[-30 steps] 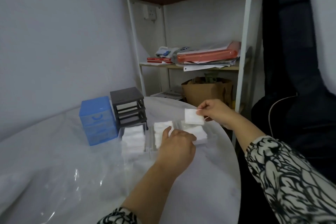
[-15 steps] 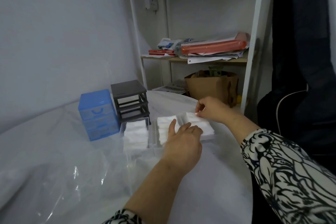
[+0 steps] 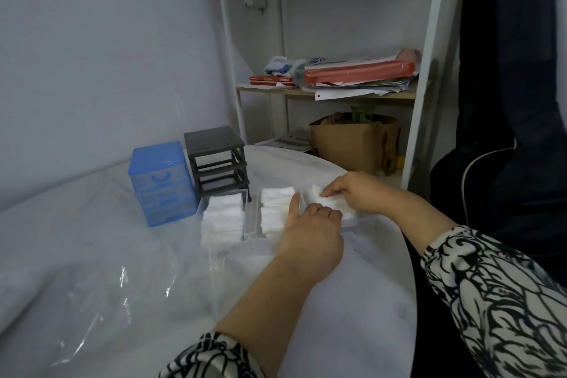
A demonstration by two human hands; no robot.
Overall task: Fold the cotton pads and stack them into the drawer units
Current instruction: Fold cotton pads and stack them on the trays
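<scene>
Head view: blue unit (image 3: 162, 182) and grey frame (image 3: 217, 164) sit far left of the fingers. Clear drawers (image 3: 250, 218) hold pad stacks (image 3: 221, 218). Left hand (image 3: 310, 232) rests on the drawers, thumb straight against the middle stack, fingers curled loosely over the edge, nothing gripped. Right hand (image 3: 356, 192) pinches a pad (image 3: 319, 196) atop the right stack, just beyond the left fingertips.

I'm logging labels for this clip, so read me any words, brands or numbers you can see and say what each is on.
Nothing here can be read with certainty.
Red book on the shelf: white print on the spine, too small and blurred.
Newspaper beside the brown paper bag: a dark headline band, blurred.
Blue drawer unit and grey drawer frame: no visible text.
</scene>
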